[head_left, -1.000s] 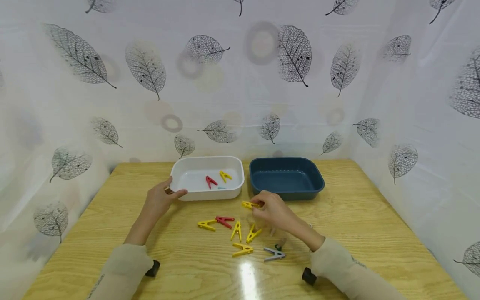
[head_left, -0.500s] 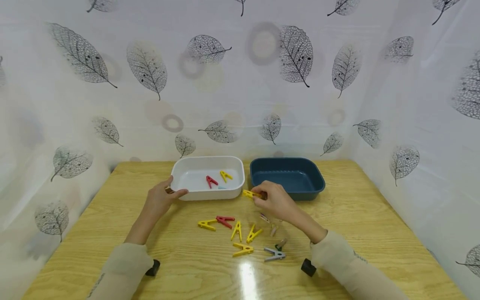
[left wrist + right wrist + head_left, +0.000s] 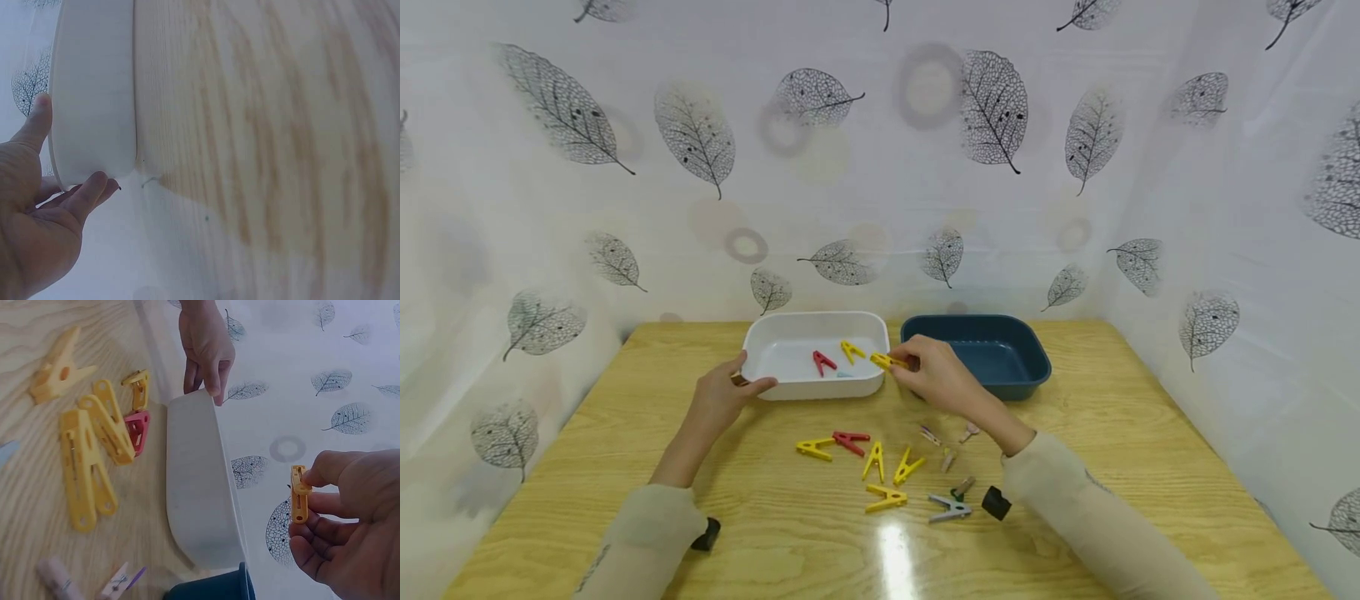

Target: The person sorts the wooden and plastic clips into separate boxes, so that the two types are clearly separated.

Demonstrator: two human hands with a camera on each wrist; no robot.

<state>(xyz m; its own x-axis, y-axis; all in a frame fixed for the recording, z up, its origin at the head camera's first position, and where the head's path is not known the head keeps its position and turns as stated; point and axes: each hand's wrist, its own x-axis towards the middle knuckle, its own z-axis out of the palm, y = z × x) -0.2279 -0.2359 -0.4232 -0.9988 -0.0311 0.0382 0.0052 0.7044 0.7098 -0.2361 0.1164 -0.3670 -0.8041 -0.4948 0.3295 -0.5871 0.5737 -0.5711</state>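
My right hand [image 3: 936, 377] pinches a yellow clothes peg [image 3: 300, 495] between thumb and fingers, at the right rim of the white plastic tray [image 3: 827, 390]. My left hand [image 3: 718, 402] holds that tray's front left corner, thumb at the rim and fingers against the outer wall, as the left wrist view also shows. Inside the tray lie a red peg [image 3: 823, 362], a yellow peg [image 3: 852, 351] and a small pale blue piece [image 3: 844, 375]. On the table in front are several loose yellow pegs, one red peg [image 3: 852, 442] and a grey peg [image 3: 950, 508].
Right of the white tray stands a dark blue tray [image 3: 1037, 379], partly hidden by my right hand. Several small wooden pegs, such as this peg [image 3: 948, 459], lie scattered on the wooden table [image 3: 760, 533]. A leaf-patterned curtain [image 3: 880, 183] hangs behind and along the sides.
My right hand has carried the yellow peg up and away from me, then leftward to the white tray's rim. My left hand and both trays have stayed put.
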